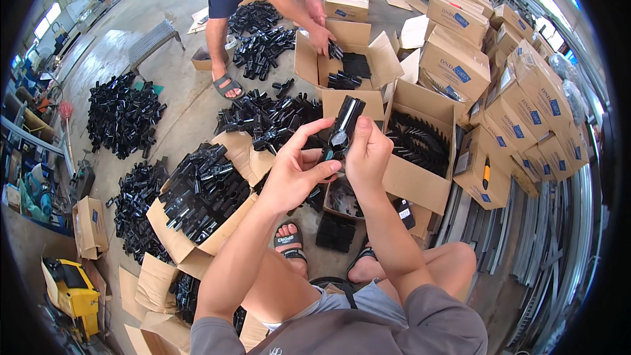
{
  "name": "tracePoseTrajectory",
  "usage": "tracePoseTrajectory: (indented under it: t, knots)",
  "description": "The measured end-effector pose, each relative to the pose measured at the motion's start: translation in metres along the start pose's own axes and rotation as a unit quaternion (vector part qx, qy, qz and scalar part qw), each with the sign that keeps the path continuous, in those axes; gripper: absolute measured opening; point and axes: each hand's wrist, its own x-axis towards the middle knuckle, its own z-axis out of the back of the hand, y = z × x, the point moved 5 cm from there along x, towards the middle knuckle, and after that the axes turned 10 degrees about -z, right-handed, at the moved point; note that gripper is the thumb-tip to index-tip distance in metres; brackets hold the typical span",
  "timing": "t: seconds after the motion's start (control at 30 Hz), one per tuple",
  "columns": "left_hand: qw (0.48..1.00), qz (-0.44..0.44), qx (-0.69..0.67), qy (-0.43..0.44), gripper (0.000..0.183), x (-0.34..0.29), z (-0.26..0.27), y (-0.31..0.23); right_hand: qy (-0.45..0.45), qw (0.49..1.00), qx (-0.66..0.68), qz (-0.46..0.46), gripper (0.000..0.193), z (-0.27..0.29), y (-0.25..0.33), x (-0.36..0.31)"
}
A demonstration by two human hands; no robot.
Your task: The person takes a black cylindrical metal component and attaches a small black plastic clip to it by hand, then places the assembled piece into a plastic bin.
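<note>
A black tubular part (351,117) is held in the air, just to the left of the open carton (414,184), with its tube end tipped upward. Its lower end is pinched by the left hand (297,169), the thumb and fingers being closed about it. The right hand (369,158) is clamped on the same part from the side nearer the open carton, its fingers curled and its thumb laid along the tube; a good share of the contact is hidden by the fingers themselves. Black ribbed pieces (411,144) are packed inside the open carton.

Beyond the open carton, toward the far left, a flapped box (383,59) is being filled or sorted by a co-worker's hand (320,38), in which a few dark pieces (334,50) are grasped. To the left of the open carton, a loose heap (276,121) of black parts is spread on the floor, and farther left a second heap (125,118) is seen. A tilted box (172,231), filled with more black parts, is also set to its left. To its right, closed cartons (526,115) are stacked, and nearer the wearer metal profiles (526,236) are laid lengthwise.
</note>
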Motion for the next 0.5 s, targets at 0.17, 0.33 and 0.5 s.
tracePoseTrajectory:
  t: [0.17,0.33,0.5]
  knots:
    - [1.0,0.002,0.002,0.01,0.068,-0.003,0.002,-0.001,0.097,0.936,0.237,-0.242,0.073,-0.005,-0.021,-0.002]
    - [0.998,-0.026,0.023,-0.053,0.073,-0.014,0.037,-0.036,0.097,0.916,0.247,-0.3,0.068,0.02,-0.071,-0.012]
    - [0.96,-0.136,0.051,-0.24,0.079,-0.074,0.104,-0.078,0.005,0.867,0.284,-0.409,0.055,0.105,-0.191,-0.042]
